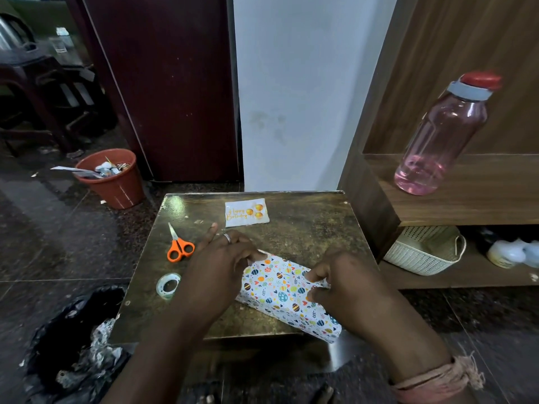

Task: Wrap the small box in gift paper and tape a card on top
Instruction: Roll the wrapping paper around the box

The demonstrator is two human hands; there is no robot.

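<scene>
A small box wrapped in white gift paper with coloured egg prints lies slanted on the small brown table, its near end over the front edge. My left hand holds the box's far-left end, fingers curled onto the paper, index finger sticking out. My right hand pinches a fold of paper on the box's right side. A white "Happy Birthday" card lies flat at the back of the table. Orange-handled scissors and a clear tape roll lie on the table's left part.
A pink water bottle stands on a wooden shelf to the right, with a cream basket below it. On the floor are a brown waste bin at back left and a black bag at front left.
</scene>
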